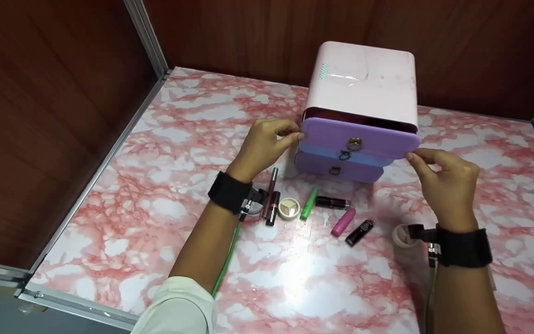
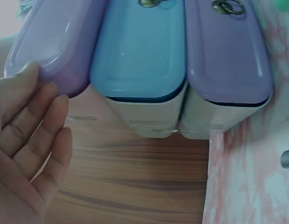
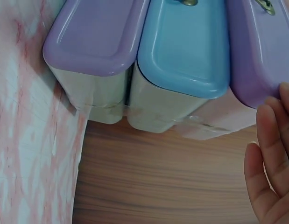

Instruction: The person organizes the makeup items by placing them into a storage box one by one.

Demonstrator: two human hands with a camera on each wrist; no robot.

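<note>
A small drawer cabinet [image 1: 364, 79] with a pale pink top stands at the back of the table. Its top purple drawer [image 1: 364, 134] is pulled partly out, leaving a dark gap above the front. Below are a blue drawer [image 2: 139, 51] and a lower purple drawer [image 3: 95, 37], each with a ring handle. My left hand [image 1: 267, 144] pinches the top drawer's left edge between thumb and fingers. At the lower right corner of the same drawer, my right hand [image 1: 450, 183] pinches the edge. What lies inside the drawer is hidden.
In front of the cabinet lie a green tube [image 1: 309, 204], a pink tube [image 1: 343, 222], black lipsticks [image 1: 360, 232], a slim dark red tube [image 1: 270, 190] and a round palette [image 1: 289, 208]. Another round palette [image 1: 403, 235] sits beneath the right wrist. Wooden panels [image 1: 248, 41] enclose the table.
</note>
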